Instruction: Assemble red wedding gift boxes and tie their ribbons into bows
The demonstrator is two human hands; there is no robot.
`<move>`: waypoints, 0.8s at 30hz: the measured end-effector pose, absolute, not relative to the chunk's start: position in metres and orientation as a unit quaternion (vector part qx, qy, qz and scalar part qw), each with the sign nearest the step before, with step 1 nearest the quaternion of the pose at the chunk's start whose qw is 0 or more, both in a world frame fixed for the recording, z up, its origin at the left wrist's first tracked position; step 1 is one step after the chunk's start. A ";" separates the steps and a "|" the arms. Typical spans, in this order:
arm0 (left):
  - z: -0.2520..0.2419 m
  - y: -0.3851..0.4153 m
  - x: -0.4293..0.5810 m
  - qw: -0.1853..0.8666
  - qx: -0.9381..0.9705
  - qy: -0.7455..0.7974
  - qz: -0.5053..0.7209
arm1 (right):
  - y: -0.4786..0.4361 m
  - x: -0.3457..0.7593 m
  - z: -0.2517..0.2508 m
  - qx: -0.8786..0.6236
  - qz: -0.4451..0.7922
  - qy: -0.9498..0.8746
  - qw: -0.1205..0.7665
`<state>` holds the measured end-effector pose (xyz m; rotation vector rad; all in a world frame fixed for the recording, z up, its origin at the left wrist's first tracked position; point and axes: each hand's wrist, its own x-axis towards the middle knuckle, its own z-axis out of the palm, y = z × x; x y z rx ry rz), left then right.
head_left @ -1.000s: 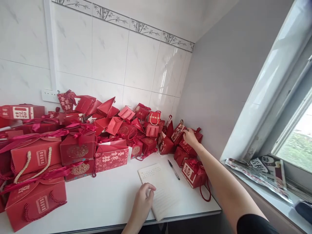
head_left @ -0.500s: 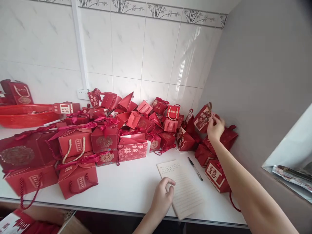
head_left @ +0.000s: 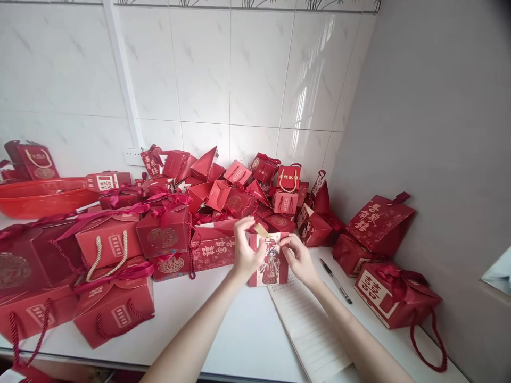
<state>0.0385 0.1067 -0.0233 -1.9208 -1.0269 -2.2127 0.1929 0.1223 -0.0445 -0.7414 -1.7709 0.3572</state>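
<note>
A small red candy gift box [head_left: 273, 267] with a costumed figure on its pale front panel is upright between my two hands, over the top end of a notepad [head_left: 307, 324]. A gold ribbon [head_left: 262, 230] sticks up from its top. My left hand [head_left: 246, 250] is at the box's upper left, thumb in front and fingers curled near the ribbon. At the upper right edge, the bent fingers of my right hand [head_left: 300, 260] grip the box. The box covers part of the notepad's writing.
Many red gift boxes [head_left: 159, 234] are stacked on the left and along the tiled wall. More boxes, one with a rope handle [head_left: 395, 298], stand by the grey wall. A black pen [head_left: 336, 281] lies right of the notepad. A red basin [head_left: 40, 199] is far left.
My right hand has brought the gift box from the right-hand pile to the middle. My left hand has risen from the notepad to the box. The view has shifted slightly.
</note>
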 end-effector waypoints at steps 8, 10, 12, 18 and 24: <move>-0.034 0.114 0.034 -0.196 -0.627 -0.437 -0.615 | 0.106 0.196 -0.046 -0.334 0.043 -0.740 0.582; -0.036 0.110 0.034 -0.180 -0.629 -0.447 -0.611 | 0.101 0.191 -0.034 -0.336 -0.020 -0.732 0.592; -0.035 0.107 0.033 -0.127 -0.604 -0.454 -0.643 | 0.099 0.184 -0.021 -0.348 -0.042 -0.733 0.583; -0.038 0.100 0.041 -0.025 -0.554 -0.471 -0.686 | 0.097 0.155 -0.015 -0.393 0.054 -0.750 0.529; -0.055 0.095 0.055 -0.020 -0.807 -0.317 -0.498 | 0.100 0.167 -0.029 -0.405 0.157 -0.700 0.567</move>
